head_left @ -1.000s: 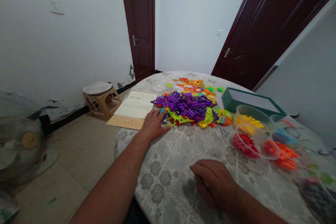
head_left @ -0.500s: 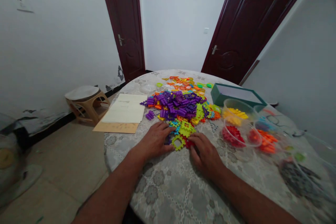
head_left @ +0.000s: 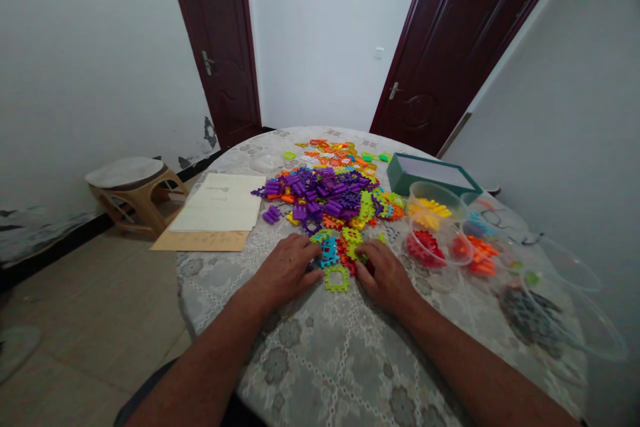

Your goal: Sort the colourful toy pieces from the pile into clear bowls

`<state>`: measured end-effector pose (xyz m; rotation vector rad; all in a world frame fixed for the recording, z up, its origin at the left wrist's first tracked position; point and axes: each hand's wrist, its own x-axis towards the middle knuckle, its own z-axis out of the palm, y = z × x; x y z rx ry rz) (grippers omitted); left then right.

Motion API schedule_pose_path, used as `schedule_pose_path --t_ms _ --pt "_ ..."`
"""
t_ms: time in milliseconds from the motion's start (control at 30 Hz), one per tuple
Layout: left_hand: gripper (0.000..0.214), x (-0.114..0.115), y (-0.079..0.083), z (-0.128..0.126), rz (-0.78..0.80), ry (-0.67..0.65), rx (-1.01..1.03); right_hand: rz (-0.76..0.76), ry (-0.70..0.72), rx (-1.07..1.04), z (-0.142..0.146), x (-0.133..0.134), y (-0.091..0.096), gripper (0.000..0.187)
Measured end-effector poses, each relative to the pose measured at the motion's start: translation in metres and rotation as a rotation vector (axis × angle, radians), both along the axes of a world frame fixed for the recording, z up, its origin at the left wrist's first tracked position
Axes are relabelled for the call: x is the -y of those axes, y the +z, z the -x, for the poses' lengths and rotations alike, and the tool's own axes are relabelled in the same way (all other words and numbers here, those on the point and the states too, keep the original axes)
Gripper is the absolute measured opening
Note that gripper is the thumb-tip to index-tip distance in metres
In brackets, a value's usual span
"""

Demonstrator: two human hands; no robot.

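Note:
A heap of small plastic interlocking pieces (head_left: 330, 193), mostly purple with orange, green and yellow, covers the middle of a round table (head_left: 340, 360). My left hand (head_left: 287, 268) lies flat at the heap's near edge, fingertips against a blue piece (head_left: 329, 252). My right hand (head_left: 386, 278) rests just to the right, with fingers curled down over red and green pieces; what they grip is hidden. A green square frame piece (head_left: 337, 278) lies loose between the two hands.
Clear bowls at the right hold yellow (head_left: 433, 203), red (head_left: 430, 247) and orange (head_left: 480, 255) pieces; a larger clear bowl (head_left: 550, 320) holds dark ones. A teal box (head_left: 430, 173) stands behind them. Papers (head_left: 220, 203) overhang the table's left edge. A stool (head_left: 133, 190) stands on the floor.
My left hand drew back from the heap's left side to its near edge, pulling pieces along. My right hand moved forward from the bare cloth to the same spot.

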<state>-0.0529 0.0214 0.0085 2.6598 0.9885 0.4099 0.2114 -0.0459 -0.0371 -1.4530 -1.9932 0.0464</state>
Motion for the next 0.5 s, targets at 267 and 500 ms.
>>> schedule_pose_path --t_ms 267,500 --pt "0.011 -0.008 0.001 0.009 -0.083 0.143 -0.065 -0.056 -0.013 -0.169 0.0 0.0 0.01 0.018" --pt "0.025 -0.001 0.001 0.001 -0.039 0.107 0.215 0.115 -0.212 -0.509 -0.008 0.004 0.011 0.03"
